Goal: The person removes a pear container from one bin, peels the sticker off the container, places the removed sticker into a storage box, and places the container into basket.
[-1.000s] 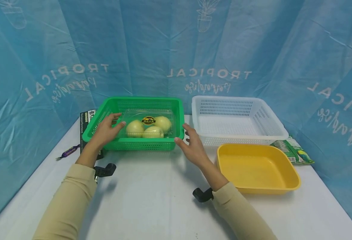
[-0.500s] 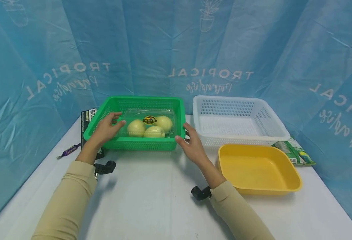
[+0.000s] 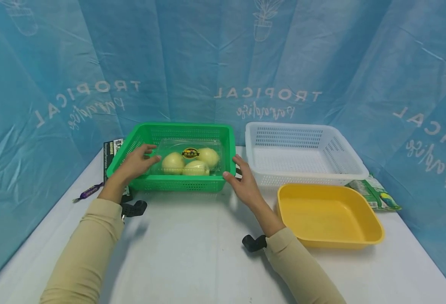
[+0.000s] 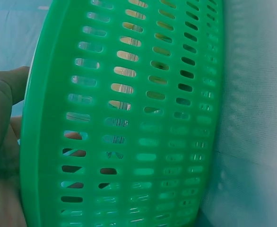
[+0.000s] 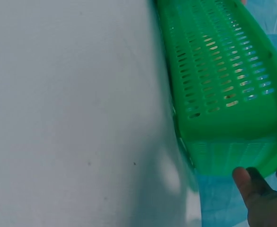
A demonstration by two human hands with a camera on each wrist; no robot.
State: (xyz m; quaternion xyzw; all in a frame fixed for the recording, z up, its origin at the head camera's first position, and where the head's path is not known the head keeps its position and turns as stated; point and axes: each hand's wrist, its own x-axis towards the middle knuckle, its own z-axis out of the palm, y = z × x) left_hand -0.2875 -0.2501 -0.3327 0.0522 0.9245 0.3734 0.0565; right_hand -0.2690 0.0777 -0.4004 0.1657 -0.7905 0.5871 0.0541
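Observation:
A green perforated basket [image 3: 177, 184] stands at the back left of the table. Inside lies a clear plastic clamshell box [image 3: 223, 147] with a dark label [image 3: 190, 153] and three pale yellow-green round fruits [image 3: 196, 168]. My left hand [image 3: 135, 162] reaches over the basket's left side, fingers loosely extended beside the box. At the front right corner, my right hand [image 3: 243, 181] has its thumb by the near rim and relaxed fingers along the right side. The left wrist view shows the basket's wall [image 4: 129, 113] close up. Nothing is held in either hand.
A white perforated basket [image 3: 306, 179] stands at the back right, with a yellow tub [image 3: 329, 217] before it. A green bag [image 3: 378, 195] lies beyond them. Left of the green basket are a black printed package [image 3: 108, 160] and a purple-wrapped sweet [image 3: 89, 191]. A blue curtain [image 3: 223, 63] hangs behind.
The head view has shifted slightly. Both hands stay almost where they were around the green basket, and the basket and box keep their places.

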